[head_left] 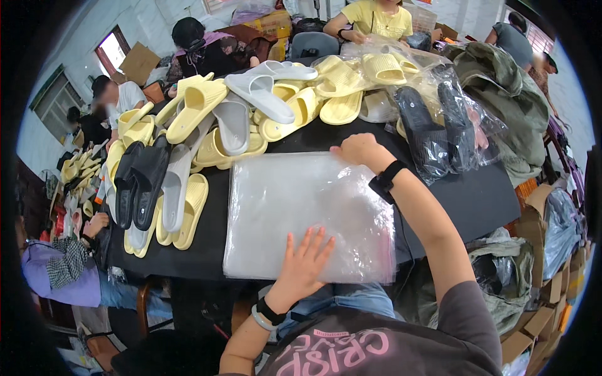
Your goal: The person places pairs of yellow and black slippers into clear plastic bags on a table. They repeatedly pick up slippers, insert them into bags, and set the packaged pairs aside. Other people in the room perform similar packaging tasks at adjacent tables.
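A stack of clear plastic bags (295, 194) lies flat on the black tabletop in front of me. My left hand (303, 264) rests on its near edge, open, with the fingers spread over the plastic. At the far edge of the stack, my right hand (360, 150) is closed, thumb and fingers pinching the bag's rim. Just beyond the bags is a heap of yellow slides (199, 106) and grey slides (260, 94). To the left lies a pair of black slides (143, 182). Bagged black slides (426, 135) lie beyond my right hand.
The black table (467, 200) spreads out under everything. A large green-grey sack (501, 94) slumps at its far right; another sack (501, 276) and cardboard boxes (539, 313) stand at the near right. Several people sit around, one in a yellow shirt (376, 22) across from me.
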A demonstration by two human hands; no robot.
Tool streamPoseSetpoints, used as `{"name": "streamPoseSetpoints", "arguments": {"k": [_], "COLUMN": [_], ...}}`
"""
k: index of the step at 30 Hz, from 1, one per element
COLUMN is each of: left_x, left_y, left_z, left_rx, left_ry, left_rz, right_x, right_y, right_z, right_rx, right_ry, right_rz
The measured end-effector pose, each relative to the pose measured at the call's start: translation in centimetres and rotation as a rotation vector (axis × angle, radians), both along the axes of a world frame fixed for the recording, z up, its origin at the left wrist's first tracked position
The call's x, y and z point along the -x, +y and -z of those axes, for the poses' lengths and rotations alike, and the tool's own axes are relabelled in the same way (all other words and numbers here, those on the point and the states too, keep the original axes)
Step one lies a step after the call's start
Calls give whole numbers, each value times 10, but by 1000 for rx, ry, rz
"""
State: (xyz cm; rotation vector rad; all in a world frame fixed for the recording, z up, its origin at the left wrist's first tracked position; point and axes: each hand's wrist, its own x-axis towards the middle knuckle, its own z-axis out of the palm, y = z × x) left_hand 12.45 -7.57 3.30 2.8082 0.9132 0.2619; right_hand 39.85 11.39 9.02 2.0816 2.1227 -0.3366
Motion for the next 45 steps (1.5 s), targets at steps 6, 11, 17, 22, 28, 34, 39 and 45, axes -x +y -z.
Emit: {"name": "streamPoseSetpoints", "arguments": {"k": [6, 11, 17, 22, 28, 34, 39, 45], "left_x": [-1, -3, 1, -3, -4, -3, -4, -4], "left_y": [0, -1, 1, 1, 2, 1, 1, 3], "left_z": [2, 11, 15, 18, 22, 29, 29, 29], "left_rx": [-16, -3, -7, 28, 46, -34, -35, -21], "left_ry": [33, 8, 58, 62, 91, 29, 30, 42], "left_rz": [-9, -64, -60, -37, -54, -18, -14, -16], "right_x": [-9, 1, 14, 7, 29, 16, 16, -12], "right_y": [0, 12, 19, 2, -97, -120, -117, -105], "right_z": [18, 41, 41, 41, 39, 96, 101, 84], "right_rx": [-70, -43, 0, -441, -525, -440, -342, -247], "right_ry": [246, 162, 97, 152, 111, 137, 163, 827], "right_rz": [31, -94, -63, -213, -465, -436, -425, -260]}}
